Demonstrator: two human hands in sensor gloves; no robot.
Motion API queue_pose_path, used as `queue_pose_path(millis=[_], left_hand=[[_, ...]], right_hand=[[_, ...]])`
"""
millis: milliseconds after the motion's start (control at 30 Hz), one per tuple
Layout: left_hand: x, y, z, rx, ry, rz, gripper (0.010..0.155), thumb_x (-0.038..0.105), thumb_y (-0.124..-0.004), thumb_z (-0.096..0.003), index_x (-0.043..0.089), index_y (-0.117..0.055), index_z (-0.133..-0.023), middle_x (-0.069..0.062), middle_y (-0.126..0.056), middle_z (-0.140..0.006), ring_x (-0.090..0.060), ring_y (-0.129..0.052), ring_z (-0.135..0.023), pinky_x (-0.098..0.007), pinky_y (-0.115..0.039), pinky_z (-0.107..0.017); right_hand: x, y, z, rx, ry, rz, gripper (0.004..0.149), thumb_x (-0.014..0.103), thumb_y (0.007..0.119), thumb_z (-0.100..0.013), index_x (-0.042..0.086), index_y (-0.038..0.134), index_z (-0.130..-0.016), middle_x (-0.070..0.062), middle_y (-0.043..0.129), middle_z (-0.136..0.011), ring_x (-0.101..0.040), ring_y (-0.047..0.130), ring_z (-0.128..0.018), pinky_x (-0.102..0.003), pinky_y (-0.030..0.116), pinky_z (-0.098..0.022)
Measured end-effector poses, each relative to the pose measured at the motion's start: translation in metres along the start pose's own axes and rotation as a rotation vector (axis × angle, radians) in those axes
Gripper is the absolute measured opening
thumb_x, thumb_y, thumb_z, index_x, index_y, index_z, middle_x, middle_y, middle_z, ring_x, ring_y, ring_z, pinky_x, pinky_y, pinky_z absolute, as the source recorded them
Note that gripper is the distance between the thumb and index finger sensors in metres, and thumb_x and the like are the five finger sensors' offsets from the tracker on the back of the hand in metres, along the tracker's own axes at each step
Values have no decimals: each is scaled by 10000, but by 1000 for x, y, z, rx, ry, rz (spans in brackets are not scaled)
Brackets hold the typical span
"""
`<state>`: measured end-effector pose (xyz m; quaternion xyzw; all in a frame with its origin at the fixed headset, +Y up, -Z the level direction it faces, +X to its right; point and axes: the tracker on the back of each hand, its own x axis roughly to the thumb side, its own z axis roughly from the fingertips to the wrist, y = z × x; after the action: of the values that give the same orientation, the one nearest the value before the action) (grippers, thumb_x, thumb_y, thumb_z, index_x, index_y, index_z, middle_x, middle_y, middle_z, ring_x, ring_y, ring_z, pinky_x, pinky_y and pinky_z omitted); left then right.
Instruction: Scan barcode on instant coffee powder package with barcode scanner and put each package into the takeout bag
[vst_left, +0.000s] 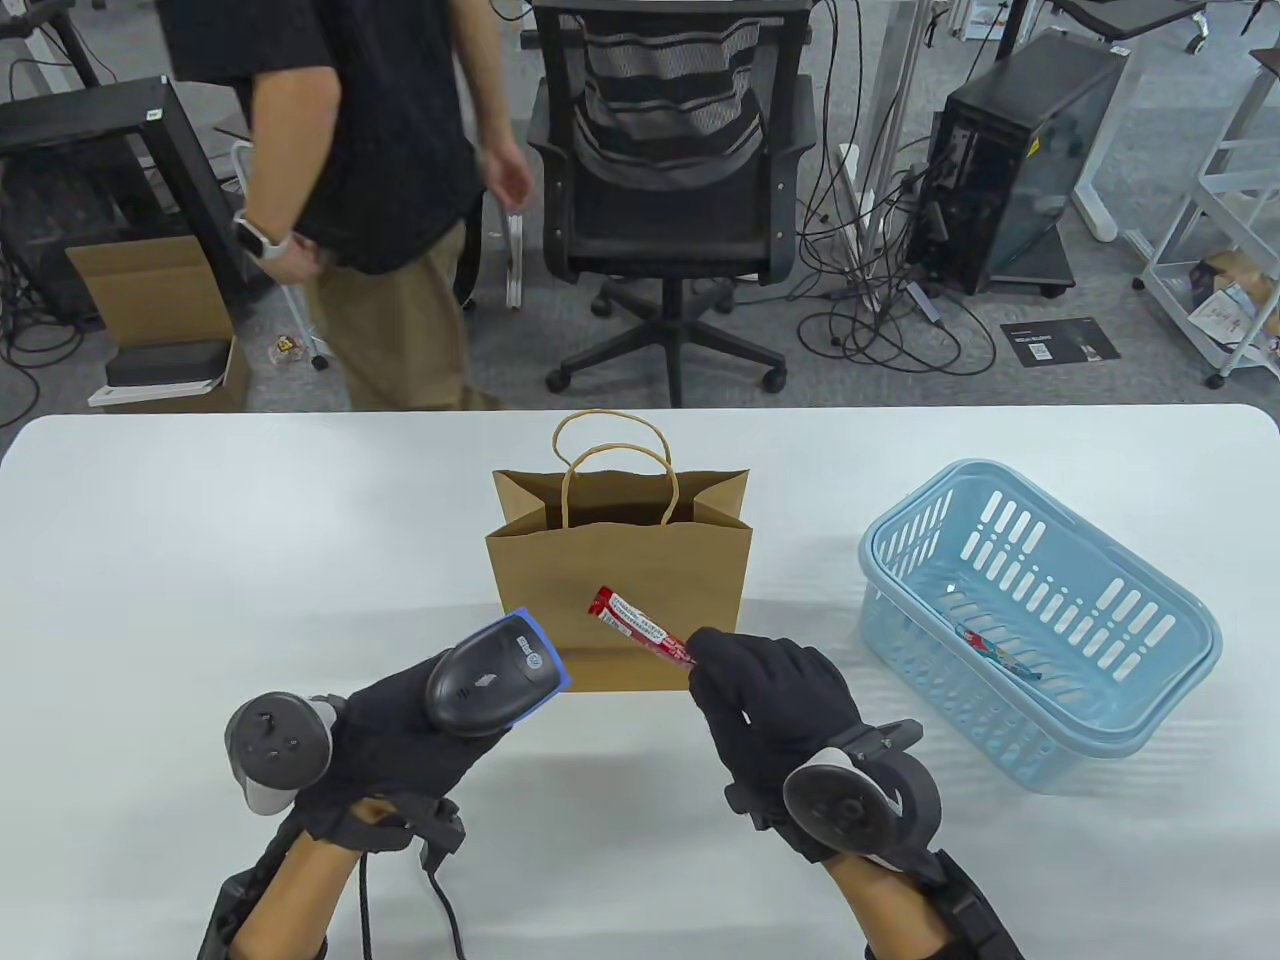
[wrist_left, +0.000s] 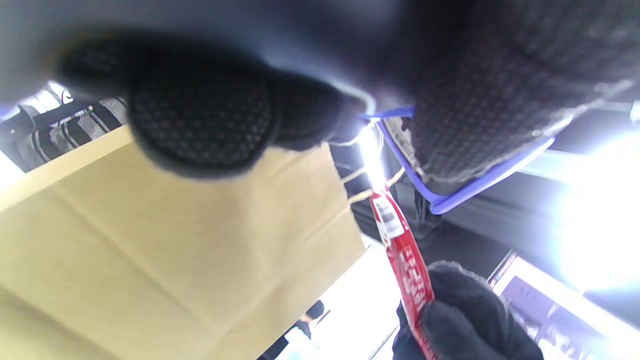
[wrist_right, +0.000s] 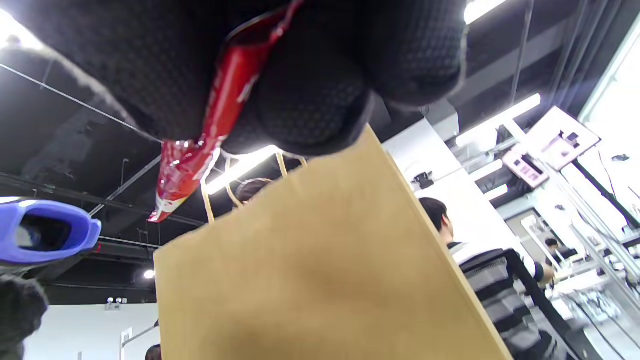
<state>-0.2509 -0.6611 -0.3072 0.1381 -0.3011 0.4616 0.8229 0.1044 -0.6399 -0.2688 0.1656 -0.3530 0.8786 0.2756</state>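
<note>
A brown paper takeout bag (vst_left: 620, 590) stands upright and open at the table's middle. In front of it my right hand (vst_left: 765, 700) pinches one end of a red instant coffee stick (vst_left: 640, 626), which points up and to the left toward the scanner. My left hand (vst_left: 400, 740) grips a dark barcode scanner (vst_left: 495, 675) with a blue-rimmed head aimed right at the stick. In the left wrist view the red stick (wrist_left: 405, 255) shows its white barcode label under the scanner's blue rim (wrist_left: 470, 185). The right wrist view shows the stick (wrist_right: 200, 140) between gloved fingers, beside the bag (wrist_right: 320, 280).
A light blue plastic basket (vst_left: 1040, 610) stands to the right with another coffee stick (vst_left: 995, 650) inside. The scanner's cable runs off the table's near edge. Beyond the far edge stand an office chair (vst_left: 670, 150) and a person (vst_left: 370, 190).
</note>
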Motion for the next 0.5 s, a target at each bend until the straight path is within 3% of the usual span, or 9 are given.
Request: queue_pose_path(millis=[167,500], left_hand=[[6,-14,1,-41,-25,-124,510,538,-912,-507,234,-806,-904,8,-950,-700,-228,-1056,-447,-450,-863,-413],[10,-26,2,-68,-50,-188,504,537,-909,-509,236,-807,-899,9,-949,-699,-228,-1056,-446,-450,-862,-413]], right_hand=[[-7,10,11,60,-1,-13,455,439,906,-444,391,819,-888,64,1017,-727,-127,1027,-493,-362,848,-467],[-8,9,16,91,0,-21,457,439,902,-444,396,816,-891,64,1015,-727,-126,1027,-494,-362,848,-468]])
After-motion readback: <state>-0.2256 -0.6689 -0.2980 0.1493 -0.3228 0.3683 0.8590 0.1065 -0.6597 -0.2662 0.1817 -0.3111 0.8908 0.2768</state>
